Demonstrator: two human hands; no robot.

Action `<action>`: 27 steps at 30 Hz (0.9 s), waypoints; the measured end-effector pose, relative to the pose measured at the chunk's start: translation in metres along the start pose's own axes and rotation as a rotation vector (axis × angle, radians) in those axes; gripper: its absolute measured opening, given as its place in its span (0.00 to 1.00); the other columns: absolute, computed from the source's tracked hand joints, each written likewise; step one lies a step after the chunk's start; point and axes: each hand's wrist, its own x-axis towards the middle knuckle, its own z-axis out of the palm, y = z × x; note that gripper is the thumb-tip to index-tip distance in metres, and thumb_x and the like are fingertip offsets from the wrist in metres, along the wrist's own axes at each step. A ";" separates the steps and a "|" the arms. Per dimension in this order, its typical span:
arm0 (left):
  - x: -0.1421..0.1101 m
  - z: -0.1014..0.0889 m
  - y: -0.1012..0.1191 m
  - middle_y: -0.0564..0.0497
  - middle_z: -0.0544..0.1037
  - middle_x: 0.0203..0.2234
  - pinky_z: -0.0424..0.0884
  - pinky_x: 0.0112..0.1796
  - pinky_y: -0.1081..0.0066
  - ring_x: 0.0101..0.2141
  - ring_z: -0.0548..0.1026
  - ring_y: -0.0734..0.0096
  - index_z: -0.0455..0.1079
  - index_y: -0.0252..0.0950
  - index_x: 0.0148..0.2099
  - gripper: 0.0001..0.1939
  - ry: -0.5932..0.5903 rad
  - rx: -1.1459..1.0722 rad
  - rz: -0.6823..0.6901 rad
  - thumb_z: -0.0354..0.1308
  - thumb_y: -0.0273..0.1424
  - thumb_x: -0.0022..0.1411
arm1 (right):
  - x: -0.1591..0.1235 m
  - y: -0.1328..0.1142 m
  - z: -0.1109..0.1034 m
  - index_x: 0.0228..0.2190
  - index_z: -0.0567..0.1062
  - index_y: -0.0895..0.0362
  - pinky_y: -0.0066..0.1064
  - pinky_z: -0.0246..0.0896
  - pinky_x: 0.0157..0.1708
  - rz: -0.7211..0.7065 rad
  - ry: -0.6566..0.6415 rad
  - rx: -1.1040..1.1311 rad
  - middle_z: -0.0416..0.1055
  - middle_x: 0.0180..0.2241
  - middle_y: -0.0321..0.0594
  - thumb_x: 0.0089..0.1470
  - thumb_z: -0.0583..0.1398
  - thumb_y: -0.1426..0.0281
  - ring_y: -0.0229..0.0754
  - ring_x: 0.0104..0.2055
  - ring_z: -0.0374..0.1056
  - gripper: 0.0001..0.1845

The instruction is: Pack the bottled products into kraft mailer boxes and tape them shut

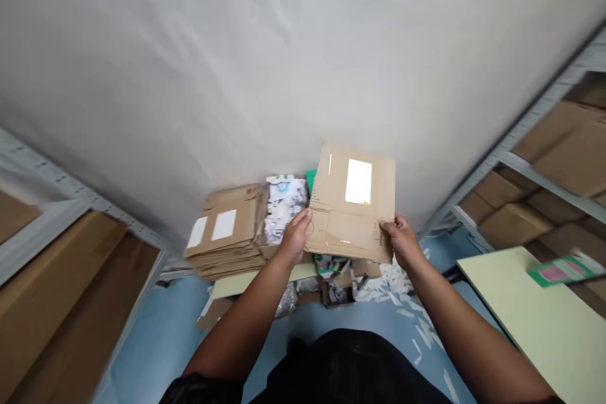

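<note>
A flattened cardboard box [334,180] with a white label [358,182] is held up in front of me, tilted against the pale wall behind. My left hand [297,237] grips its lower left edge, thumb on the near face. On the lower right edge, my right hand [400,240] is closed around the cardboard in the same way. To the left of it lies a stack of flattened cardboard boxes [227,221], the top ones bearing white labels. Between stack and held box stands an open carton of white paper pieces [284,208].
Metal shelves with brown cartons [516,224] rise on the right, and large cartons [61,303] sit on the left rack. A pale table [525,309] at right carries a green and pink packet [563,270]. Paper strips [392,281] litter the blue floor [165,322].
</note>
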 end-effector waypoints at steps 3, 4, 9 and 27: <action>-0.012 0.079 -0.037 0.44 0.84 0.45 0.73 0.53 0.59 0.53 0.77 0.48 0.77 0.35 0.53 0.34 -0.107 0.032 -0.012 0.67 0.56 0.55 | -0.013 -0.001 -0.085 0.39 0.74 0.54 0.33 0.68 0.39 -0.011 0.162 0.009 0.81 0.37 0.40 0.40 0.66 0.64 0.48 0.39 0.75 0.21; -0.018 0.104 -0.050 0.44 0.84 0.46 0.73 0.53 0.59 0.53 0.78 0.48 0.77 0.35 0.54 0.34 -0.143 0.030 -0.026 0.66 0.55 0.55 | -0.018 -0.002 -0.112 0.39 0.74 0.54 0.33 0.68 0.39 -0.009 0.224 0.009 0.81 0.37 0.40 0.40 0.66 0.64 0.48 0.39 0.75 0.21; -0.054 0.217 -0.104 0.43 0.84 0.45 0.74 0.52 0.56 0.52 0.79 0.47 0.75 0.35 0.58 0.36 -0.351 0.015 -0.213 0.61 0.57 0.58 | -0.051 -0.006 -0.235 0.37 0.74 0.54 0.32 0.68 0.37 0.022 0.461 -0.008 0.80 0.34 0.38 0.42 0.65 0.63 0.46 0.37 0.74 0.17; -0.072 0.475 -0.190 0.49 0.84 0.43 0.74 0.51 0.62 0.47 0.80 0.56 0.77 0.36 0.52 0.21 -1.237 0.312 -0.210 0.66 0.32 0.55 | -0.091 0.063 -0.448 0.42 0.77 0.54 0.36 0.72 0.43 0.179 0.849 -0.056 0.81 0.41 0.40 0.53 0.59 0.51 0.49 0.44 0.76 0.23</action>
